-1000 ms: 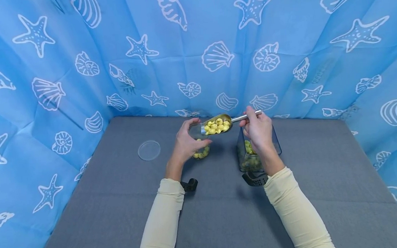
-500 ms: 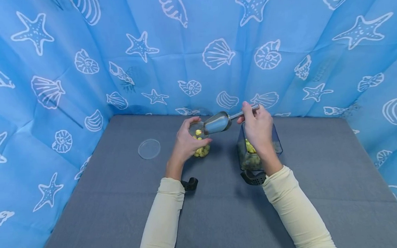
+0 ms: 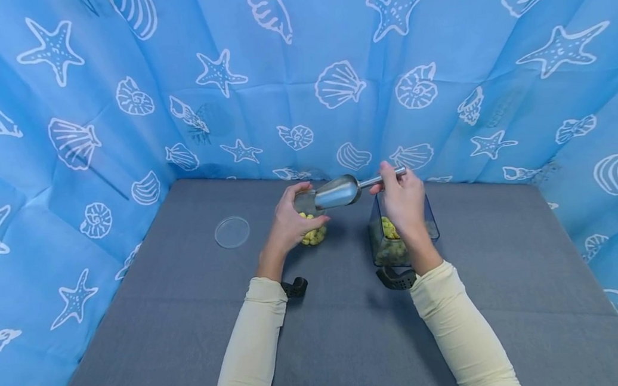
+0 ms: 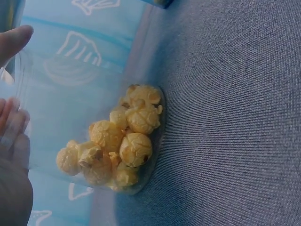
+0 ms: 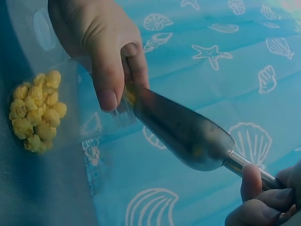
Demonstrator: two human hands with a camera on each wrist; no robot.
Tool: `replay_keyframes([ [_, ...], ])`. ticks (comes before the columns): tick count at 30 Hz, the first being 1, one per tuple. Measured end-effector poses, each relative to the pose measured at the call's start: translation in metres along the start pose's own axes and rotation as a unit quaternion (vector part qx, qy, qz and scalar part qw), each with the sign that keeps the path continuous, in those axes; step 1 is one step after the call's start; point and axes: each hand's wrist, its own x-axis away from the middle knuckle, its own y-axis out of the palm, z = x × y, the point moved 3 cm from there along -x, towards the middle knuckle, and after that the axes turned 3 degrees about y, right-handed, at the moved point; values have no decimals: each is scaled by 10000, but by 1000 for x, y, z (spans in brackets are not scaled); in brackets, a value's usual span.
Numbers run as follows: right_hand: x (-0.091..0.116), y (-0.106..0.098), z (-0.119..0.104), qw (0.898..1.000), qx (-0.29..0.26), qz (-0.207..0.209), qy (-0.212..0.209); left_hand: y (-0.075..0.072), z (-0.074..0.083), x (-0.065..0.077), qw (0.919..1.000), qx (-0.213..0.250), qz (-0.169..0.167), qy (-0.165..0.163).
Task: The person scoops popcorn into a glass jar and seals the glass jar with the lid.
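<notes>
A clear jar (image 4: 66, 108) stands on the grey tabletop, with yellow popcorn (image 4: 134, 146) piled in its lower part. My left hand (image 3: 287, 221) holds the jar near its mouth, thumb on one side and fingers on the other. My right hand (image 3: 405, 201) grips the handle of a metal scoop (image 3: 338, 192). The scoop's lip is at the jar's mouth, beside the left thumb in the right wrist view. No popcorn shows in the scoop's bowl from the head view; a trace of yellow shows near its lip in the right wrist view.
Under my right hand stands a clear, dark-edged square container (image 3: 379, 254) holding more popcorn (image 3: 389, 229). A round clear lid (image 3: 232, 232) lies on the grey tabletop (image 3: 341, 346) left of the jar. A blue seashell curtain (image 3: 280, 87) hangs along the back and sides.
The popcorn that filled the scoop a second ago has gone into the jar as the scoop tipped. The scoop has shifted slightly since. My left hand stays put.
</notes>
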Motion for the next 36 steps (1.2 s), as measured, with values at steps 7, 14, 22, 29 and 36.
replay_keyframes([
  [7, 0, -5, 3, 9880, -1430, -175, 558, 0, 2, 1, 9999, -129, -38, 40],
  [14, -1, -14, 1, 9704, -2324, 74, 654, -2, 10, 4, 9975, -671, -219, -15],
  [22, -4, -30, -3, 9623, -2654, 527, 268, -1, 20, 6, 9877, -1555, -173, -67],
  [29, -4, -47, -7, 9555, -2784, 973, -107, 1, 32, 6, 9838, -1764, -1, 309],
  [36, -5, -60, -9, 9477, -2914, 1284, -215, 7, 55, 8, 9873, -1397, 250, 717],
])
